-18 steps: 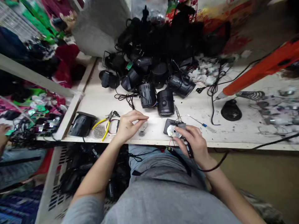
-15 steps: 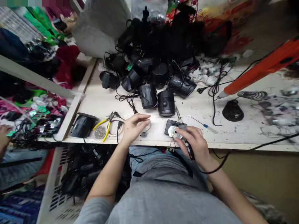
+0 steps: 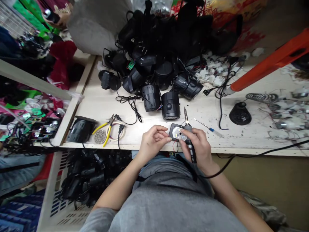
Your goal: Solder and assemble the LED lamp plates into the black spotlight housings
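Blurrily, red print (image 3: 251,40) shows beyond the soldering iron (image 3: 188,128).

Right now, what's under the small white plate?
Past the left edge of the white plate, part of a dark block shows; what lies directly beneath is covered, so contact can't be told.

No text, label, brand, number or sign is legible in this view. Markings are present at the following locations:
1. Printed bag (image 3: 231,9), rear of the bench: red print on a yellow and pale ground; characters blurred and partly covered by the black parts in front.
2. Soldering iron (image 3: 191,150), handle: small pale marks, too small to resolve; whether they are lettering cannot be determined.
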Motion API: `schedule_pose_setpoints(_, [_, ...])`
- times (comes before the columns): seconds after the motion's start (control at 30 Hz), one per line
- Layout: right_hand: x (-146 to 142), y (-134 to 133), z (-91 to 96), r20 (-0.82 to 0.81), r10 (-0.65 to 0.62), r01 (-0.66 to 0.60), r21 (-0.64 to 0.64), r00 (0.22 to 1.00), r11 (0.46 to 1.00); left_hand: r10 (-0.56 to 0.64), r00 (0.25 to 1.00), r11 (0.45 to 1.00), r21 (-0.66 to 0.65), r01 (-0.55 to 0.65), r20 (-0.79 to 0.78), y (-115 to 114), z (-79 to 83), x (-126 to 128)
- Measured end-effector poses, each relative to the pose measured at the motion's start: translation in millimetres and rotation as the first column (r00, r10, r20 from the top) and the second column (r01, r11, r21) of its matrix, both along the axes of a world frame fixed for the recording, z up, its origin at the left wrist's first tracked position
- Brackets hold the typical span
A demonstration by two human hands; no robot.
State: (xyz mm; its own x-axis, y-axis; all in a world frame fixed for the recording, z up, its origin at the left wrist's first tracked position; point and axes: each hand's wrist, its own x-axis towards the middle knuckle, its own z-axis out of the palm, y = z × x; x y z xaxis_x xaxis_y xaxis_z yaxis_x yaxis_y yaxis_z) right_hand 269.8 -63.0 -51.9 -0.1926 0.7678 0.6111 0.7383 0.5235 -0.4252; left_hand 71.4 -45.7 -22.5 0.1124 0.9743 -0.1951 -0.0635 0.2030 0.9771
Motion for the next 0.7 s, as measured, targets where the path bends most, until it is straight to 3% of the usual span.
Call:
schedule_pose_setpoints(0.17, [-1.8, -10.9, 19.2, -0.101, -0.055, 0.054, -0.02, 0.993, 0.998, -0.001, 0.991, 0.993, 0.119, 0.017, -0.133, -11.6, -3.0, 13.5])
schedule_pose_setpoints(0.3, [-11.6, -14.2, 28.6, -0.266, 0.034, -0.069, -0.121, 0.963, 0.99, -0.069, 0.983, 0.977, 0.187, 0.101, -0.169, -18.0, -4.1, 19.6])
schedule_pose_setpoints(0.53, [-15.1, -15.3, 27.7, -0.361, 0.06, -0.129, -0.17, 0.93, 0.977, -0.152, 0.967, 0.959, 0.206, 0.193, -0.202, -22.7, -2.1, 18.6])
schedule_pose_setpoints(0.7, [-12.1, -19.2, 24.3, -0.338, 0.019, -0.078, -0.161, 0.941, 0.984, -0.108, 0.968, 0.971, 0.185, 0.151, -0.226, -24.1, -3.2, 20.9])
